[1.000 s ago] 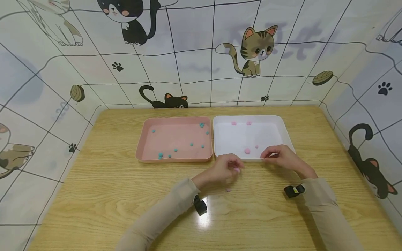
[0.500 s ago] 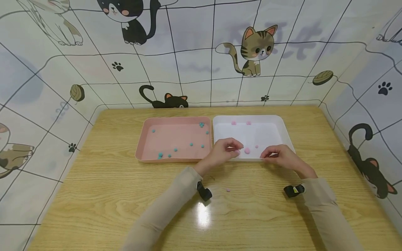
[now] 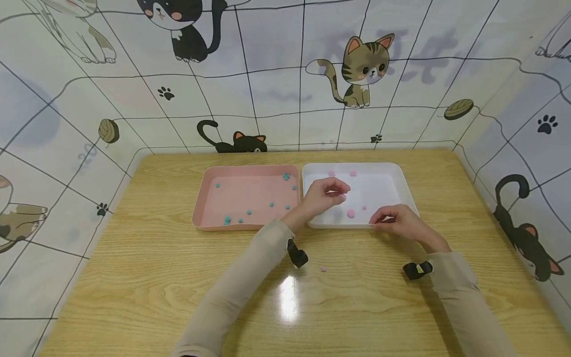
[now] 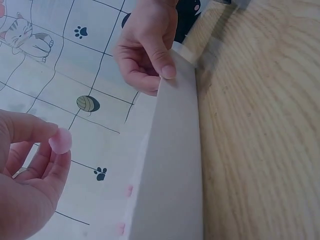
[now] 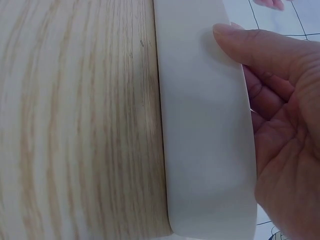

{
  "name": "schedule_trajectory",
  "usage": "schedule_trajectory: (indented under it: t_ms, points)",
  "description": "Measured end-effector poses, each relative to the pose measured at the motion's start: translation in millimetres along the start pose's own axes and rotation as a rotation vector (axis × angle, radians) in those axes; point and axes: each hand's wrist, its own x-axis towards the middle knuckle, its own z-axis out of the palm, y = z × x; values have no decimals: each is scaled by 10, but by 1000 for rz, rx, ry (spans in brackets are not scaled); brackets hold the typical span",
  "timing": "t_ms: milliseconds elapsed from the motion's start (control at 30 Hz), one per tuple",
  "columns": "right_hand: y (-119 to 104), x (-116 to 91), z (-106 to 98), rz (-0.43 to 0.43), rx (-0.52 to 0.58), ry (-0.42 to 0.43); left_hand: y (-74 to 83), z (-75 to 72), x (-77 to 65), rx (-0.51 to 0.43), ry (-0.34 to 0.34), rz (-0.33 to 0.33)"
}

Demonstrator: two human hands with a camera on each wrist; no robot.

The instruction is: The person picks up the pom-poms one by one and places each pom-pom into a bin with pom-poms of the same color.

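Observation:
My left hand [image 3: 322,199] is over the left part of the white tray [image 3: 383,183]. Between its thumb and fingers it pinches a small, smooth pink ball [image 4: 61,141], seen best in the left wrist view. The right hand [image 3: 398,222] grips the tray's near wall [image 5: 207,135], thumb outside and fingers inside. Within the white tray lie a larger pink piece [image 3: 351,213], a tiny pink piece [image 3: 364,208] and, along the far side, two pink clusters, one at the right [image 3: 353,173] and one partly behind the left hand [image 3: 331,173].
A pink tray [image 3: 236,171] stands just left of the white one, with several small teal pieces and a teal cluster [image 3: 286,176] inside. One small pink bit [image 3: 323,269] lies on the wooden table [image 3: 134,277]. Cat-patterned walls [image 3: 276,89] enclose the back and sides.
My left hand, carrying the pink ball, has moved from the table in front of the trays forward over the white tray. The right hand stays on the tray's near wall.

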Motion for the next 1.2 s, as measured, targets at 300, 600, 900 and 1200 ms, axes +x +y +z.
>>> schedule_trajectory:
  t_ms: [300, 600, 900, 1200]
  points:
    - [29, 7, -21, 10, -4, -10, 78, 0, 210, 20, -32, -11]
    - [23, 4, -17, -13, 14, -1, 95, -26, 409, 28, -21, -21]
    - [36, 1, -13, -36, 11, 7, 87, -40, 528, 16, 13, -16]
    - [43, 2, -12, -39, 23, 2, 49, -46, 621, 33, 17, -40]
